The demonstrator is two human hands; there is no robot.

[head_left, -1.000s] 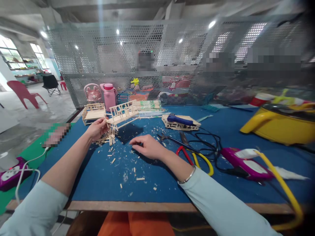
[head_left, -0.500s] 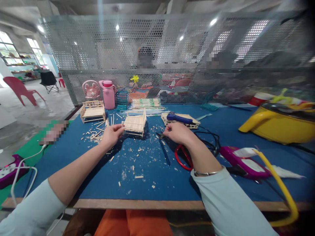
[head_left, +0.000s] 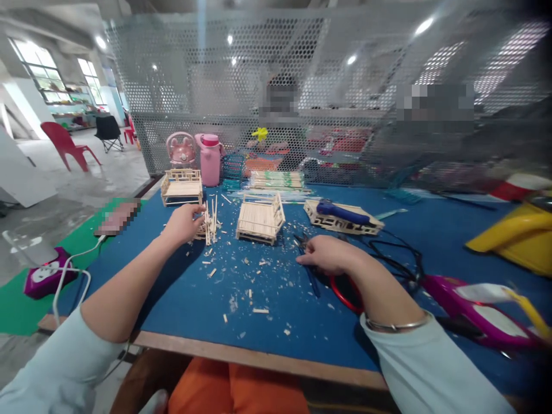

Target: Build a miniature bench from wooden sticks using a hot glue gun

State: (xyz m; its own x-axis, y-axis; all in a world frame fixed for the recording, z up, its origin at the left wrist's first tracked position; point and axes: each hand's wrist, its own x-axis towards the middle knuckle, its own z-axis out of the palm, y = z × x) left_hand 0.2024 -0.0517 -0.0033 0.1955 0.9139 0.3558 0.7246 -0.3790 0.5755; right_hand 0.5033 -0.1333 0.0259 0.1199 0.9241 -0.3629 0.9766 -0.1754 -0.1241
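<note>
The person's left hand (head_left: pixel 183 223) has its bent fingers at a heap of loose sticks (head_left: pixel 211 221); whether they grip any cannot be told. The right hand (head_left: pixel 330 254) curls down at the dark tip of a blue-handled tool (head_left: pixel 314 282), its hold also unclear, with a red loop handle (head_left: pixel 345 294) by the wrist. Between the hands, touched by neither, a small stick-built bench (head_left: pixel 261 219) stands on the blue table (head_left: pixel 276 339). A similar bench (head_left: pixel 181 188) stands beyond the left hand, near a pink jug (head_left: pixel 210 164).
</note>
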